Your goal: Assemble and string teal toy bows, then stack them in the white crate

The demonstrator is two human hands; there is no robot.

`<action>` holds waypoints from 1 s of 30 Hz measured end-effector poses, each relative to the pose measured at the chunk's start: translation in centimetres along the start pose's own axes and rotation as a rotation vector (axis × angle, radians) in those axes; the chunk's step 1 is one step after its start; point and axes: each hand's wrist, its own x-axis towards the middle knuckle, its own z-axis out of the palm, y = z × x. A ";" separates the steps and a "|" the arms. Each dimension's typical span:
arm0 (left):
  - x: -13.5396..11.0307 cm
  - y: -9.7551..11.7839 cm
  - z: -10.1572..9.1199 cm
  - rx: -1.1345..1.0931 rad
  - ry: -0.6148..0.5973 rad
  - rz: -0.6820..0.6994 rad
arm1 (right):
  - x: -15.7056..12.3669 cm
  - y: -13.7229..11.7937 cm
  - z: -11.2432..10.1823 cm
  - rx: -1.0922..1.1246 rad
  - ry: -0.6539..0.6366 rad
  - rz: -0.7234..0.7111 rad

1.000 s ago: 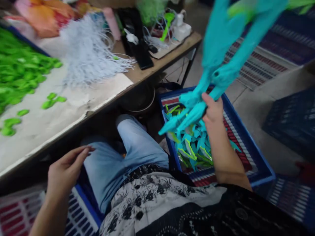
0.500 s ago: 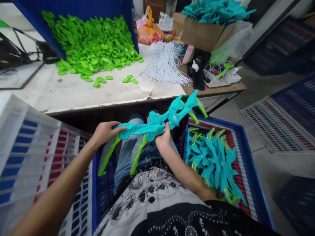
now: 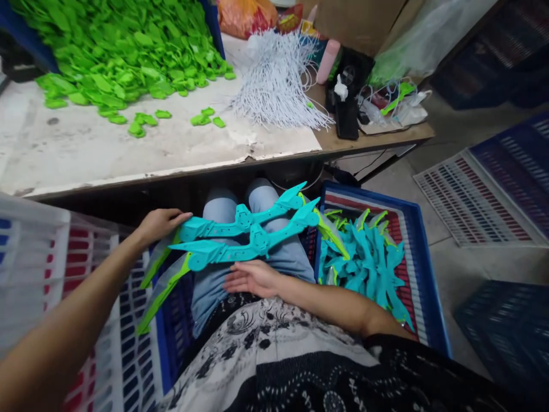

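Taking the two pieces over the lap as the clock's centre, with twelve at the top of the view, a white lattice basket stands at nine to eight o'clock. A heap of green parts fills eleven o'clock on the table. The left hand is at nine, its fingertips touching the left end of the farther turquoise piece; its thumb is hidden, so I cannot tell whether its grip is closed. The nearer turquoise piece lies alongside, both across the thighs, pointing from eight toward two, with green limbs at their ends. The right hand is at six, just below the nearer piece, its grip spread wide and holding nothing. White cords spread at twelve to one, a dark phone lies at one, and a blue-rimmed crate with more turquoise pieces sits at three to four.
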 end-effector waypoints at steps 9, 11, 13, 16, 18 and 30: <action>5.4 16.9 1.8 -0.306 0.051 0.371 | -7.8 -14.0 -10.0 -1.148 1.079 -1.161; 7.8 21.5 3.7 -0.229 -0.108 0.355 | -7.8 -16.1 -14.2 -1.078 1.108 -0.977; 9.7 24.2 5.2 -0.091 -0.227 0.300 | -7.5 -16.4 -17.5 -0.921 0.858 -0.655; 11.0 25.2 6.4 -0.064 -0.221 0.255 | -6.7 -15.1 -19.9 -0.696 0.483 -0.408; 11.2 24.9 6.7 -0.169 -0.167 0.221 | -6.1 -14.8 -20.2 -0.738 0.482 -0.461; 9.9 24.3 9.1 -0.809 -0.192 0.182 | -6.0 -21.5 -21.3 -1.494 0.658 -0.578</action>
